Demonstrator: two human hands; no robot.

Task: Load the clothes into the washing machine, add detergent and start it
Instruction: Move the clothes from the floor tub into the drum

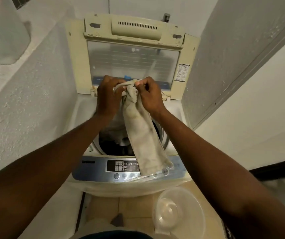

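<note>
Both hands, left (108, 95) and right (149, 96), pinch the top edge of a limp beige cloth (143, 135); it hangs below them over the drum (114, 145), light and soft, best held by that bunched edge

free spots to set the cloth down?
Bare: washer top ledge left of the drum, and floor tiles between washer front and clear bowl. Crowded: drum mouth holds clothes; the beige cloth drapes over the control panel.
</note>
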